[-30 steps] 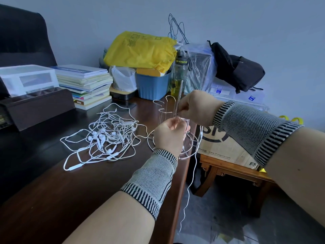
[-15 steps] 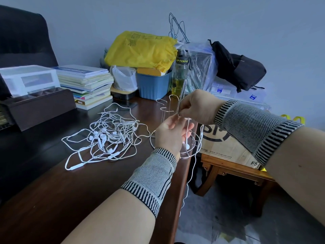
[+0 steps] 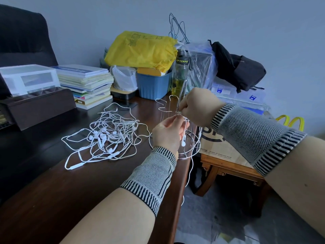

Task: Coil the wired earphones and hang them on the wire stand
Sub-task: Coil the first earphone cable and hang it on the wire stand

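Note:
A silver wire stand [image 3: 162, 106] with a twisted centre post and hooked arms stands near the desk's right edge. My left hand [image 3: 167, 133] and my right hand [image 3: 197, 107] meet in front of its post, each pinching the white cord of one pair of wired earphones [image 3: 190, 166]. That cord hangs from my fingers past the stand's ring base and down over the desk edge, with an earbud dangling below my left hand. A tangled heap of more white earphones [image 3: 109, 136] lies on the dark wooden desk [image 3: 61, 199] to the left.
Behind the stand are a blue bin [image 3: 153, 85], a yellow bag [image 3: 140, 50], a green bottle [image 3: 180, 74] and clear plastic bags. Stacked books [image 3: 86, 83] and a dark tray sit at the left. A cardboard box [image 3: 221, 148] rests on a low wooden table at the right.
Both hands have risen a little along the stand's post, drawing the cord up. My left fingers have opened out from a closed fist into a pinch on the cord.

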Demonstrator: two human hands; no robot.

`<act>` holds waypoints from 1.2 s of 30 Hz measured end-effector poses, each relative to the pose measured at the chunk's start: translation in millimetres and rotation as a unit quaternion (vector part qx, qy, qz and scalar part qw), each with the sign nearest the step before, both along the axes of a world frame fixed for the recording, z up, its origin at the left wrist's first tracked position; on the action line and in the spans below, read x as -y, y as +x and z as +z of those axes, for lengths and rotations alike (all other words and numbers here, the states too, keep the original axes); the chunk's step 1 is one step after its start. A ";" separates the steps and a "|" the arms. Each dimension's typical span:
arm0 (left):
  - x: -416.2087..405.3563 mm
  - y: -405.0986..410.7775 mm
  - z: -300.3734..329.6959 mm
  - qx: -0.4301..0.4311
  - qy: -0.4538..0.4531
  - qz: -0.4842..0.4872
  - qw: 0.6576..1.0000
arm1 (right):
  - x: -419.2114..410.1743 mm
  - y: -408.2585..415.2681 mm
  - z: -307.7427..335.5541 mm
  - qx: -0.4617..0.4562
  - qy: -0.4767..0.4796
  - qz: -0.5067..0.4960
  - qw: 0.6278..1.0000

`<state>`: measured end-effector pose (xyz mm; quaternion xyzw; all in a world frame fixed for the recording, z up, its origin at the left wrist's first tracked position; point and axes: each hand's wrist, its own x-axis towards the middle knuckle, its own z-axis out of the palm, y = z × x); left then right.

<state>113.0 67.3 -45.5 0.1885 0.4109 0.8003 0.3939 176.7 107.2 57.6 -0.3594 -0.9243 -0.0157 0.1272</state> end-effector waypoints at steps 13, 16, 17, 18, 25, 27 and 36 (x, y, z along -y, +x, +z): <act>1.8 -0.3 5.9 0.016 -0.007 0.027 0.999 | 22.6 4.2 -42.1 -0.143 0.202 0.041 0.968; -0.4 -2.5 2.4 0.034 0.013 0.018 0.999 | 20.8 5.8 -59.0 -0.209 0.241 0.084 0.944; -1.0 -2.2 1.7 0.035 0.018 0.017 0.999 | 19.1 5.9 -63.3 -0.224 0.237 0.092 0.941; -0.8 -1.5 1.8 0.033 0.019 0.017 0.999 | 17.8 5.8 -66.1 -0.240 0.229 0.096 0.938; 3.1 -3.6 1.7 0.044 0.019 0.001 0.999 | 22.6 4.7 -70.8 -0.302 0.213 0.099 0.924; 3.2 -3.7 1.8 0.032 0.018 0.004 0.999 | 25.2 11.4 -79.2 -0.335 0.175 0.087 0.922; 3.1 -2.6 -3.4 -0.040 -0.018 0.023 0.999 | 15.3 25.9 -97.1 -0.493 -0.227 -0.051 0.838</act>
